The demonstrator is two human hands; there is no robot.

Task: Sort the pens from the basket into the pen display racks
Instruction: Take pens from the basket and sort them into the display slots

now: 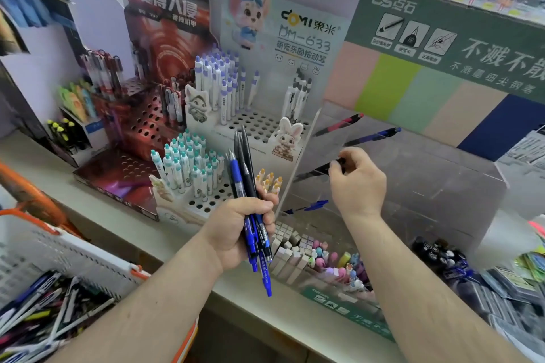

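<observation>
The clear rack (413,173) stands right of the white rack (250,126). At its left wall the right hand (356,182) pinches a black pen (321,170), long axis sloping, tip down-left. It could miss its slot and slide out. Left of the rack, the left hand (239,230) grips a pen bundle (250,200), nearly upright; a loose grip could drop them.

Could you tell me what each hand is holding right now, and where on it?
Left hand grips a bundle of pens around their middles. Right hand pinches a black pen by its rear end.
</observation>
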